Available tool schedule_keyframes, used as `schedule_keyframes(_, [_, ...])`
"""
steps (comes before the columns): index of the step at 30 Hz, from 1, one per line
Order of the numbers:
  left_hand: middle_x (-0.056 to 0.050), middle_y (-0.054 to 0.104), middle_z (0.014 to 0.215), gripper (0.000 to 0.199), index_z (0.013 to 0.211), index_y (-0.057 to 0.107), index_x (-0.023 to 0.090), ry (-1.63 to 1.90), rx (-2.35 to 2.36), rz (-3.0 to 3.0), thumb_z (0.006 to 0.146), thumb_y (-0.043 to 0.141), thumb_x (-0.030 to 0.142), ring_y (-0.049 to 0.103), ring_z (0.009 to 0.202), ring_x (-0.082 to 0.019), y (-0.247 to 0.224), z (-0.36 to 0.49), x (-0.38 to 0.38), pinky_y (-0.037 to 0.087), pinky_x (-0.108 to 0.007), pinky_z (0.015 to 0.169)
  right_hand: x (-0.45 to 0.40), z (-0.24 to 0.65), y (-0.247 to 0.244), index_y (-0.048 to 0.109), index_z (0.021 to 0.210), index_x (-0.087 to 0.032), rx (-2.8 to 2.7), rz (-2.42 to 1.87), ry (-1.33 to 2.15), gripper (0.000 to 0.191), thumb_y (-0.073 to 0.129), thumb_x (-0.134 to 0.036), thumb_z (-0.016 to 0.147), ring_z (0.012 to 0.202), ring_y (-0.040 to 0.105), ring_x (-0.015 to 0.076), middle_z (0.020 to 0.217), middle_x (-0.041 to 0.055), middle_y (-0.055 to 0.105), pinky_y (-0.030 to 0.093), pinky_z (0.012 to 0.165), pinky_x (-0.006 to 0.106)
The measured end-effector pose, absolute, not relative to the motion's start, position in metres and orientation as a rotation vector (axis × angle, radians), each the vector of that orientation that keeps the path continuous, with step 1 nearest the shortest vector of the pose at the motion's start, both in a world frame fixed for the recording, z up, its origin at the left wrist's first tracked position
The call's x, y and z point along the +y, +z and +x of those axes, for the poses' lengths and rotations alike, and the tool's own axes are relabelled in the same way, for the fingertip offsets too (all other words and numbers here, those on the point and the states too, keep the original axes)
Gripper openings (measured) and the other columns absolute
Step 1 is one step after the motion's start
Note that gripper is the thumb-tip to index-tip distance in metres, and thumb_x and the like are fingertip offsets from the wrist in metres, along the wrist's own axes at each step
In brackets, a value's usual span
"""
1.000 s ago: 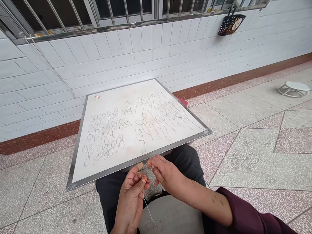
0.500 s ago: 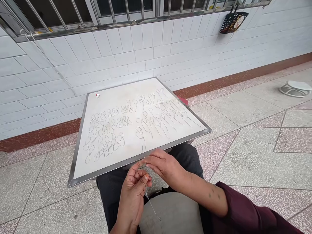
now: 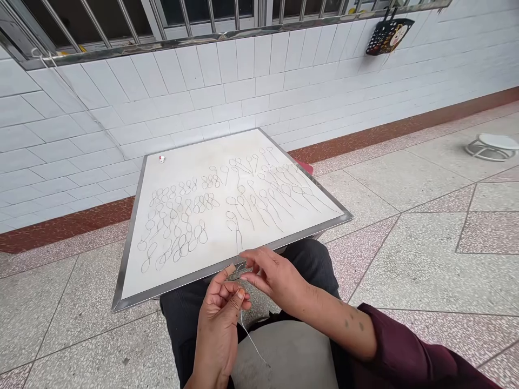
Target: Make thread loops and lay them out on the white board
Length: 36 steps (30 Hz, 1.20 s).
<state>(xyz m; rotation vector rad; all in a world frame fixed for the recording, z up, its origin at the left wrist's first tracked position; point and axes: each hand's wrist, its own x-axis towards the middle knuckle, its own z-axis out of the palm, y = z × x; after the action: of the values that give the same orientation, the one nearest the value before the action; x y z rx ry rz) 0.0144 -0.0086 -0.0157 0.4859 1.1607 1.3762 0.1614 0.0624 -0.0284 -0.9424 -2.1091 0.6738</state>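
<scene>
My left hand (image 3: 221,319) pinches a thin pale string (image 3: 252,341) between thumb and curled fingers, just off the table's near edge. Its tail hangs down over my lap, and a small curve of it shows above the fingers. Close by on the right, my right hand (image 3: 279,275) has its thumb and fingers apart near that upper curve; no grip on the string is visible. Ahead, many thin loops of similar material (image 3: 233,224) lie on the white table (image 3: 219,254), those at left in figure-eight shapes, those at right with long loose tails.
A small red and white object (image 3: 162,159) sits at the table's far left corner. Behind is a tiled wall (image 3: 227,89) below barred windows, with a black basket (image 3: 389,37) hanging at right. A round white stool (image 3: 492,146) stands on the floor to the right.
My right hand has drawn slightly right, away from my left fingertips, and its thumb and fingers have parted. My left hand keeps its pinch on the string.
</scene>
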Motion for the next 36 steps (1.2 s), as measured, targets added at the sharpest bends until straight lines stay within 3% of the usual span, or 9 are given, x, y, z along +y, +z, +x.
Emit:
schedule_keyframes(3, [0.001,0.064,0.076,0.050,0.114,0.072,0.022,1.386,1.164,0.462,0.067,0.087,0.025,0.058,0.068,-0.011,-0.015,0.015,-0.008,0.047,-0.024,0.065,0.061,0.162,-0.029,0.064,0.115,-0.020,-2.071,-0.919,0.656,0.020,0.053,-0.024,0.098,0.076,0.063,0.0172,0.090,0.0061,0.067,0.056,0.069,0.030])
schedule_keyframes(6, [0.001,0.063,0.078,0.050,0.115,0.072,0.021,1.382,1.167,0.461,0.067,0.087,0.024,0.058,0.069,-0.012,-0.015,0.015,-0.008,0.048,-0.024,0.066,0.061,0.162,-0.028,0.066,0.113,-0.021,-2.033,-0.878,0.678,0.025,0.046,-0.018,0.099,0.082,0.065,0.0174,0.095,0.0069,0.068,0.057,0.072,0.030])
schedule_keyframes(10, [0.001,0.062,0.078,0.048,0.114,0.073,0.023,1.364,1.145,0.449,0.068,0.086,0.023,0.059,0.071,-0.012,-0.015,0.013,-0.008,0.051,-0.025,0.069,0.060,0.161,-0.029,0.067,0.116,-0.024,-1.966,-0.901,0.802,0.026,0.046,-0.022,0.100,0.087,0.067,0.0170,0.099,0.0064,0.068,0.057,0.076,0.030])
schedule_keyframes(16, [0.001,0.063,0.079,0.046,0.111,0.074,0.022,1.328,1.135,0.428,0.068,0.087,0.022,0.062,0.073,-0.013,-0.012,0.011,-0.008,0.053,-0.025,0.069,0.060,0.156,-0.029,0.070,0.104,-0.022,-1.690,-0.926,1.408,0.022,0.055,-0.037,0.098,0.060,0.061,0.0100,0.087,0.0009,0.069,0.051,0.049,0.020])
schedule_keyframes(18, [0.000,0.064,0.079,0.046,0.112,0.074,0.022,1.290,1.137,0.443,0.068,0.087,0.023,0.064,0.075,-0.015,-0.011,0.011,-0.009,0.054,-0.026,0.068,0.059,0.155,-0.027,0.071,0.099,-0.021,-1.636,-0.917,1.479,0.025,0.054,-0.040,0.097,0.054,0.058,0.0084,0.079,-0.0012,0.066,0.050,0.047,0.019])
schedule_keyframes(27, [-0.002,0.069,0.084,0.040,0.114,0.074,0.023,1.270,1.110,0.512,0.075,0.083,0.027,0.067,0.081,-0.017,-0.011,0.005,-0.009,0.057,-0.031,0.077,0.054,0.155,-0.017,0.076,0.097,-0.024,-1.619,-0.903,1.354,0.021,0.058,-0.034,0.095,0.055,0.063,0.0092,0.083,-0.0003,0.073,0.055,0.050,0.021])
schedule_keyframes(36, [-0.002,0.068,0.088,0.039,0.115,0.071,0.022,1.277,1.251,0.671,0.079,0.079,0.033,0.070,0.080,-0.020,-0.013,0.003,-0.010,0.060,-0.035,0.072,0.054,0.154,-0.014,0.078,0.101,-0.024,-1.608,-0.889,1.363,0.020,0.060,-0.030,0.093,0.059,0.068,0.0092,0.089,0.0007,0.076,0.060,0.055,0.020])
